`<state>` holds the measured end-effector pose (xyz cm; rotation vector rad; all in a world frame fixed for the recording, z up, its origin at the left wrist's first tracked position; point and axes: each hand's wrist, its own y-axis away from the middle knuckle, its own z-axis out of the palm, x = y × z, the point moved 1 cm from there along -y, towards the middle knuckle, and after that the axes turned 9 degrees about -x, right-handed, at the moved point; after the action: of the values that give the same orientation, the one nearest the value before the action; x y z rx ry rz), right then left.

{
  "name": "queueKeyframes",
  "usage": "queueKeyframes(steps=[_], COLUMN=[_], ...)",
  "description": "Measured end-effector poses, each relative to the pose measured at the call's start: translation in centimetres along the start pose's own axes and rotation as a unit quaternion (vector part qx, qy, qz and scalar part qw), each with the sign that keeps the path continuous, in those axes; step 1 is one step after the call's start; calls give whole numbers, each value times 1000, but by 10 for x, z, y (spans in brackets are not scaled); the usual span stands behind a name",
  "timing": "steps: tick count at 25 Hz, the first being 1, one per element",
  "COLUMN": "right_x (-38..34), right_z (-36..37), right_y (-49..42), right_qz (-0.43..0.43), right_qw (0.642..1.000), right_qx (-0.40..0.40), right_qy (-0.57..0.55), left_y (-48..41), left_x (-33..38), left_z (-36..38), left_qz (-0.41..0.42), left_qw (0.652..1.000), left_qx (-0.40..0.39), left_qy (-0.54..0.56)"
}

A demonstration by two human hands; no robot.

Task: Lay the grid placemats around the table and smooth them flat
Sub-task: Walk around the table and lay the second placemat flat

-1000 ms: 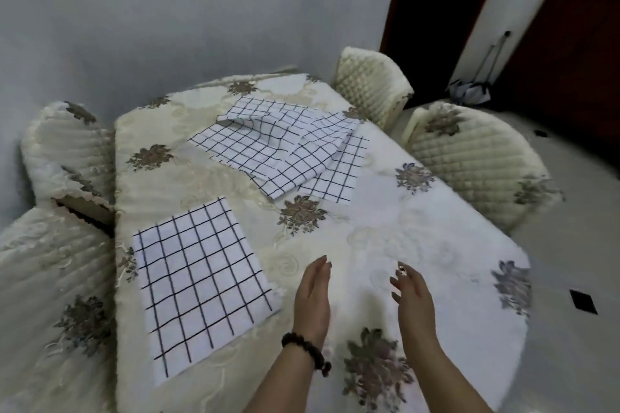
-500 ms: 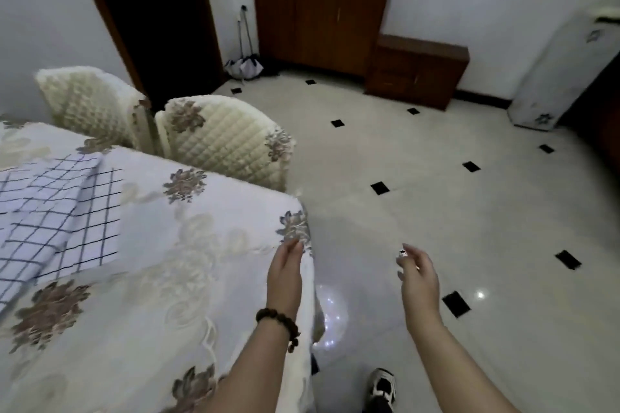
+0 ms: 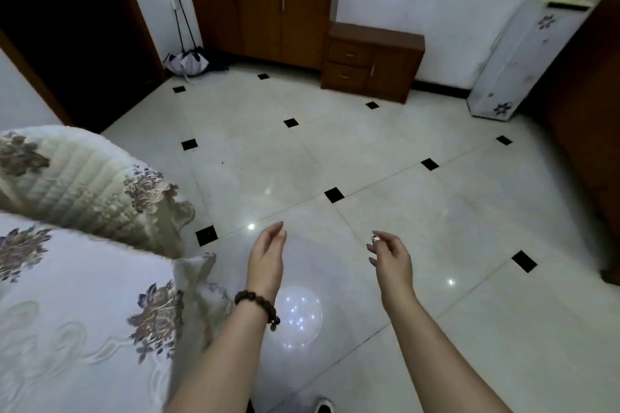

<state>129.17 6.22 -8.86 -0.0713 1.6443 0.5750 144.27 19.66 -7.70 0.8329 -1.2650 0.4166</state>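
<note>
No grid placemat is in view now. Only a corner of the table (image 3: pixel 67 312) shows at the lower left, under a cream cloth with brown flower prints. My left hand (image 3: pixel 266 260), a bead bracelet on its wrist, hangs over the floor just right of that corner, fingers loosely apart and holding nothing. My right hand (image 3: pixel 391 258) is further right, also over the floor, fingers slightly curled and apart, holding nothing.
A quilted cream chair (image 3: pixel 87 184) stands against the table's far side. Across the white tiled floor (image 3: pixel 369 161) are a wooden cupboard (image 3: pixel 261 0), a low drawer unit (image 3: pixel 372 62), a folded umbrella (image 3: pixel 188 60) and a white cabinet (image 3: pixel 523 57). A dark doorway is at top left.
My view has swung right, away from the table; the placemats have left the frame. Both hands went from above the tabletop to above the floor, still holding nothing.
</note>
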Motion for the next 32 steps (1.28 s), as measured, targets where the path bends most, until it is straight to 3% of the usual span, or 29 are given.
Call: queueKeyframes(steps=[12, 21, 32], right_x=[-46, -162, -217], right_z=[86, 300, 544], right_y=[-180, -356, -486], right_qz=[34, -27, -24], right_qw=[994, 969, 928], right_qx=[-97, -228, -353], right_qy=[37, 90, 113], left_y=[-180, -379, -536], left_x=[45, 152, 212], left_z=[-9, -103, -245], left_qz=[2, 48, 65], left_qw=[996, 981, 932], left_qx=[94, 184, 338], left_qy=[10, 39, 116])
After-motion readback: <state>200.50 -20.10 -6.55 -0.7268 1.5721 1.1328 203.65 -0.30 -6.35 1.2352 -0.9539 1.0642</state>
